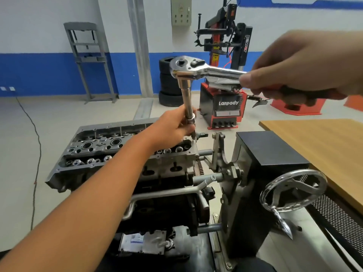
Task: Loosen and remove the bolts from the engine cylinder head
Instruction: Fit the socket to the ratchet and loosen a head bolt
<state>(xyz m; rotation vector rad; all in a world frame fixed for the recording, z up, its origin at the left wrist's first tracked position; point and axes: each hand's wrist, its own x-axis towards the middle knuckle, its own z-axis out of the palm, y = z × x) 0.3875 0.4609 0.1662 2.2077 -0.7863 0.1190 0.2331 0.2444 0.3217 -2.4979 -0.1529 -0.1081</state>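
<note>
The grey engine cylinder head (94, 146) sits on top of an engine block held in a stand, with valve springs and round bores showing. A chrome ratchet wrench (188, 67) with a long extension bar (186, 99) stands nearly upright over the head's right end. My left hand (176, 126) grips the lower end of the extension at the socket, just above the head. My right hand (302, 71) holds the ratchet's red and black handle up at the right. The bolt under the socket is hidden by my left hand.
The engine stand's black box (269, 150) and a chrome hand wheel (292, 191) are to the right of the engine. A wooden table (322, 142) lies at far right. A red tyre changer (224, 107), stacked tyres (169, 85) and a grey frame (88, 59) stand behind.
</note>
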